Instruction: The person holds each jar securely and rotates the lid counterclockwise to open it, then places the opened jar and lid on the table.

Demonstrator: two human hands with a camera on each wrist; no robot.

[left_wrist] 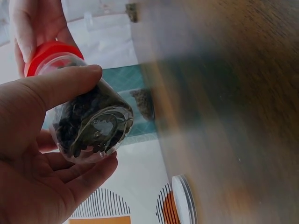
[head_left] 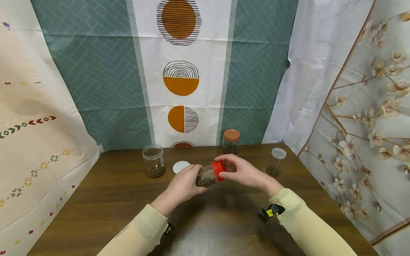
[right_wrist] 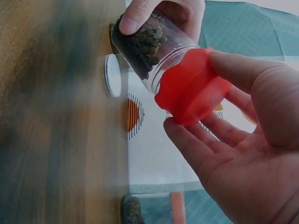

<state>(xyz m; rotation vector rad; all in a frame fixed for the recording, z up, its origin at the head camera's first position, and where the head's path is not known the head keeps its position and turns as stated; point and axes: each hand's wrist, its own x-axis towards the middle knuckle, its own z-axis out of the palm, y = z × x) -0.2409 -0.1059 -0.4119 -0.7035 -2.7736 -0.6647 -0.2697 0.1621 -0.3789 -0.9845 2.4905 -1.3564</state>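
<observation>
A clear jar (head_left: pixel 206 177) holding dark brown pellets is tilted above the table, its mouth toward the right. My left hand (head_left: pixel 183 185) grips it round the body, thumb on the near side, as the left wrist view shows with the pellets (left_wrist: pixel 86 123) by the base. Over the jar's mouth sits a red lid (right_wrist: pixel 191 88) with a scalloped edge. My right hand (head_left: pixel 241 172) holds this lid by its edge between thumb and fingertips. The lid is on the jar's end, next to the threaded neck (right_wrist: pixel 161 77).
An open-topped jar (head_left: pixel 153 160) with pellets stands back left, beside a round white lid (head_left: pixel 181 166) lying on the table (head_left: pixel 128 199). At the back stands a jar with an orange-brown lid (head_left: pixel 231 135). A slimmer white-capped jar (head_left: pixel 276 161) is on the right. Patterned cloths hang around.
</observation>
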